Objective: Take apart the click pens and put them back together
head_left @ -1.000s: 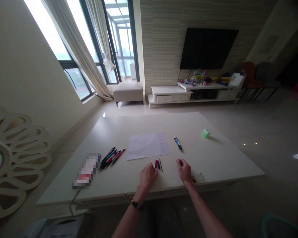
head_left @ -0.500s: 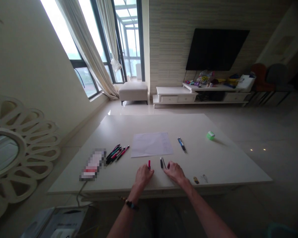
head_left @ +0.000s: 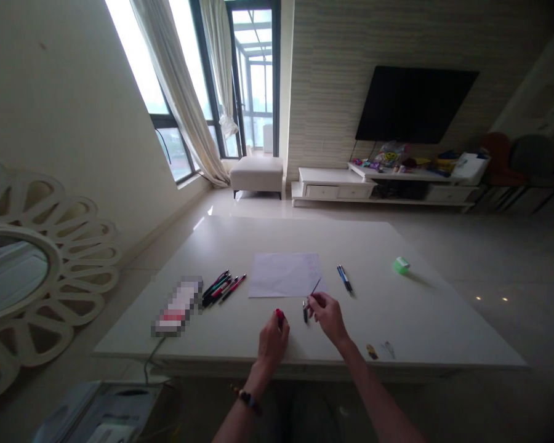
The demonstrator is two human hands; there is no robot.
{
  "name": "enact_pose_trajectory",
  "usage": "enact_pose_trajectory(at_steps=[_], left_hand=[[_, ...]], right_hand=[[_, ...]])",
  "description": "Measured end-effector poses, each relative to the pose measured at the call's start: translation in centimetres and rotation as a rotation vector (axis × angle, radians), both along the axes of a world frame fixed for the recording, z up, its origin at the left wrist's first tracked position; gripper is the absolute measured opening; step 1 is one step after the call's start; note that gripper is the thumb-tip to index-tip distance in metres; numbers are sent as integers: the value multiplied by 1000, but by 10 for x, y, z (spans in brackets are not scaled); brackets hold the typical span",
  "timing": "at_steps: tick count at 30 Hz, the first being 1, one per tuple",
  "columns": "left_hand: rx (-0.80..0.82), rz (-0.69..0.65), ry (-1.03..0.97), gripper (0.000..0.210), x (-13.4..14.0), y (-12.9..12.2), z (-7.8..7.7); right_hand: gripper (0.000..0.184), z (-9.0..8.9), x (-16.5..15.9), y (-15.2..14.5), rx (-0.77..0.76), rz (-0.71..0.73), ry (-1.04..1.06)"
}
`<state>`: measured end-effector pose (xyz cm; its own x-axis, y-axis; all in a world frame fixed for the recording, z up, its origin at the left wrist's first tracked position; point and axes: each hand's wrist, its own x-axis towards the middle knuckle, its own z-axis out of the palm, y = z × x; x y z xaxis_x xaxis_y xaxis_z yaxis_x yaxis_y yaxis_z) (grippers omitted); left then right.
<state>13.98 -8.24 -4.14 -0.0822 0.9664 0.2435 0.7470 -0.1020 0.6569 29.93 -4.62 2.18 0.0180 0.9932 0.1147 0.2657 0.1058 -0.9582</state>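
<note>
Near the front edge of the white table [head_left: 203, 338], my left hand [head_left: 272, 340] is closed around a red pen part [head_left: 279, 314]; most of it is hidden in the fingers. My right hand [head_left: 327, 317] pinches a thin dark pen refill [head_left: 316, 285], whose tip points up and away over the near right corner of the paper [head_left: 281, 277]. A black pen part [head_left: 305, 312] lies on the table just left of my right fingers, between the two hands.
Several pens [head_left: 219, 288] lie in a group on the left, beside a blurred phone [head_left: 178, 307] with a cable. To the right are blue and black pens [head_left: 345, 280], a green-and-white container [head_left: 401, 266], and a small brown item [head_left: 372, 351] near the front edge.
My right hand has lifted the refill off the table, up and toward the paper. My left hand has raised and tilted the red pen part. The view has shifted slightly.
</note>
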Motion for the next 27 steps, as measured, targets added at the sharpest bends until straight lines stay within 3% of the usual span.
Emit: enact_pose_trajectory(at_steps=[3, 6, 12, 17, 27], left_hand=[[46, -40, 4, 12, -1, 0, -2], [65, -78, 1, 12, -1, -1, -2], [18, -103, -2, 17, 0, -2, 3], [-20, -105, 12, 17, 0, -3, 7], [67, -189, 10, 16, -1, -4, 6]], right_hand=[[31, 16, -18, -10, 98, 76, 76], [29, 21, -33, -15, 133, 98, 57], [23, 9, -40, -15, 195, 164, -52], [26, 8, -37, -15, 210, 83, -52], [17, 5, -36, -17, 211, 190, -114]])
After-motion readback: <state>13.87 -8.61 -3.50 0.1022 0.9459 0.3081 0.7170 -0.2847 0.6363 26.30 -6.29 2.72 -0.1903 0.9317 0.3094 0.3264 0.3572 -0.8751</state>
